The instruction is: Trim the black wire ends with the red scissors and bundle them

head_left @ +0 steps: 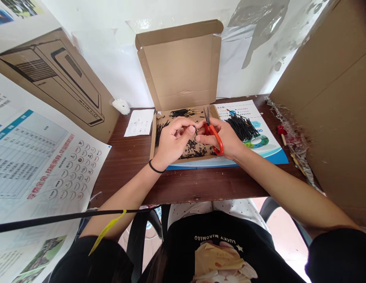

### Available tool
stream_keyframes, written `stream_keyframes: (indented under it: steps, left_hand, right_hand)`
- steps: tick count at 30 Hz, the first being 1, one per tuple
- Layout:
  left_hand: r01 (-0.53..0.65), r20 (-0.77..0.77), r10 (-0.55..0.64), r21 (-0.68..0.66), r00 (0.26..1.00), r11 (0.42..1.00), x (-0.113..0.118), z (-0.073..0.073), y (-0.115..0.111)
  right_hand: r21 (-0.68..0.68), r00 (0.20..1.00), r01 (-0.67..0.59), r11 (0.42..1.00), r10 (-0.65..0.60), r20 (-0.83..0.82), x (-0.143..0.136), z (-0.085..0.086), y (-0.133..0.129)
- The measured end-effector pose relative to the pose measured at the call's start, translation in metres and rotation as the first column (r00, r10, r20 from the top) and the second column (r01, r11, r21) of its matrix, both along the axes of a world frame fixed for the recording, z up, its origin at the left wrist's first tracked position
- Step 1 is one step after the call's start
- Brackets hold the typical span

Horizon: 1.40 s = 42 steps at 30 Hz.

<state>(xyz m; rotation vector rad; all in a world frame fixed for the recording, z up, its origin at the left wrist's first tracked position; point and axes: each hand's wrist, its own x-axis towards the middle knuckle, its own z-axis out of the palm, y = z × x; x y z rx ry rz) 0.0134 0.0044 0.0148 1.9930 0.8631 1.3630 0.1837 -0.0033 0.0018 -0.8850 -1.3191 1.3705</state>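
My left hand [176,136] is closed in a pinch over the open cardboard box [152,146]; a tiny dark bit shows at its fingertips, too small to name. Close beside it, my right hand [227,136] holds red-handled scissors [217,139], their blades pointing away from me and up. The fingertips of both hands nearly meet. Beneath them, small black scraps [192,151] are strewn over the box floor. Thin black strands with gold-coloured tips [184,113] lie at the box's back, and more black strands [160,130] sit at its left side, partly behind my left hand.
A pile of black strands [243,127] lies on a printed sheet [275,155] right of the box. The raised lid [183,72] leans back towards the wall. A white paper [139,122] lies left. Cardboard panels [327,90] flank the brown table [129,173]. A black cord [61,218] crosses the lower left.
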Motion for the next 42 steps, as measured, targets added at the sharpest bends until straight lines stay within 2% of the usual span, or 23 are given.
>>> stream_keyframes:
  steps: [3, 5, 6, 7, 9, 11, 13, 15, 19, 22, 25, 27, 29, 31, 33, 34, 38, 40, 42]
  left_hand:
    - [-0.065, -0.063, 0.064, -0.010, 0.996, 0.998, -0.002, 0.000, 0.005]
    - [-0.160, -0.142, 0.157, -0.010, 0.977, 0.987, -0.009, -0.001, 0.013]
    - [-0.215, -0.204, 0.209, -0.007, 0.956, 0.977, -0.013, -0.001, 0.018]
    - [-0.259, -0.277, 0.249, 0.001, 0.928, 0.966, -0.019, -0.002, 0.024]
    - [-0.292, -0.487, 0.268, 0.027, 0.831, 0.956, -0.029, -0.002, 0.034]
    - [-0.327, -0.698, 0.266, 0.049, 0.665, 0.944, -0.038, -0.002, 0.040]
    - [-0.350, -0.809, 0.251, 0.059, 0.532, 0.935, -0.041, -0.002, 0.041]
    - [-0.351, -0.849, 0.242, 0.072, 0.470, 0.933, -0.040, -0.001, 0.039]
    - [-0.356, -0.862, 0.227, 0.058, 0.454, 0.933, -0.035, -0.007, 0.036]
    - [-0.348, -0.850, 0.213, 0.038, 0.482, 0.937, -0.039, -0.019, 0.043]
    - [-0.325, -0.752, 0.279, 0.091, 0.597, 0.941, -0.045, -0.027, 0.053]
    - [-0.247, -0.701, 0.266, 0.131, 0.661, 0.960, -0.046, -0.027, 0.055]
    - [-0.190, -0.655, 0.241, 0.150, 0.716, 0.970, -0.044, -0.022, 0.051]
    - [-0.120, -0.685, 0.174, 0.126, 0.707, 0.985, -0.038, -0.016, 0.044]
    - [-0.053, -0.704, 0.110, 0.103, 0.702, 0.993, -0.030, -0.012, 0.036]
    - [-0.026, -0.687, 0.088, 0.101, 0.721, 0.995, -0.026, -0.012, 0.033]
    - [-0.067, -0.483, 0.079, 0.041, 0.872, 0.997, -0.015, -0.013, 0.026]
    - [-0.045, -0.312, 0.016, -0.086, 0.950, 0.995, -0.013, -0.014, 0.025]
    - [0.022, -0.120, -0.048, -0.206, 0.992, 0.978, -0.011, -0.015, 0.025]
  right_hand:
    - [0.063, 0.986, 0.035, 0.997, -0.045, 0.163, 0.009, 0.006, 0.003]
    - [0.164, 0.919, 0.126, 0.978, -0.177, 0.353, 0.020, 0.011, 0.006]
    - [0.260, 0.837, 0.193, 0.946, -0.297, 0.459, 0.026, 0.014, 0.008]
    - [0.374, 0.708, 0.236, 0.897, -0.422, 0.566, 0.032, 0.017, 0.010]
    - [0.502, 0.385, 0.211, 0.839, -0.544, 0.746, 0.043, 0.021, 0.013]
    - [0.491, 0.114, 0.181, 0.852, -0.514, 0.850, 0.052, 0.023, 0.016]
    - [0.423, -0.036, 0.169, 0.890, -0.423, 0.905, 0.057, 0.022, 0.018]
    - [0.355, -0.100, 0.152, 0.922, -0.343, 0.934, 0.059, 0.019, 0.020]
    - [0.309, -0.153, 0.142, 0.940, -0.288, 0.945, 0.060, 0.017, 0.021]
    - [0.385, -0.144, 0.149, 0.911, -0.365, 0.920, 0.060, 0.015, 0.022]
    - [0.490, -0.048, 0.142, 0.860, -0.488, 0.871, 0.056, 0.011, 0.024]
    - [0.562, 0.068, 0.120, 0.818, -0.572, 0.818, 0.049, 0.007, 0.024]
    - [0.618, 0.261, 0.052, 0.784, -0.608, 0.750, 0.039, 0.001, 0.022]
    - [0.635, 0.456, -0.010, 0.772, -0.562, 0.690, 0.028, -0.006, 0.020]
    - [0.670, 0.548, -0.027, 0.742, -0.549, 0.631, 0.018, -0.013, 0.018]
    - [0.674, 0.582, -0.040, 0.738, -0.531, 0.616, 0.015, -0.016, 0.017]
    - [0.586, 0.641, -0.062, 0.808, -0.418, 0.644, 0.008, -0.023, 0.015]
    - [0.531, 0.696, -0.038, 0.846, -0.359, 0.622, 0.008, -0.023, 0.014]
    - [0.463, 0.776, 0.006, 0.887, -0.296, 0.556, 0.007, -0.022, 0.013]
